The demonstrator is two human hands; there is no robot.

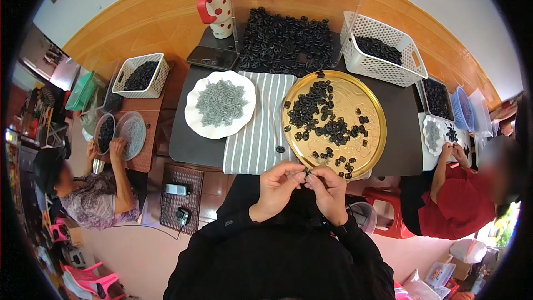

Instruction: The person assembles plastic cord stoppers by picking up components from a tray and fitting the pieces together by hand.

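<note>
My left hand [276,190] and my right hand [330,193] meet at the near edge of the table, fingertips pinched together on a small black plastic piece [307,171]. The fingers cover most of it, so its exact shape is hidden. Just beyond my hands lies a round gold tray [363,94], with many small black two-holed pieces [304,110] scattered and heaped on it. A single black piece [280,149] rests left of the tray on a grey-and-white striped cloth [250,155]. On the cloth's far left part stands a white scalloped plate [191,103] of small clear-grey pieces [222,103].
A clear bin [355,0] at the back holds a heap of black pieces. Beside it are a white basket [413,66], a spotted tumbler [221,28] and a flat black scale [212,57]. One person [100,197] works at the left, another [458,200] at the right.
</note>
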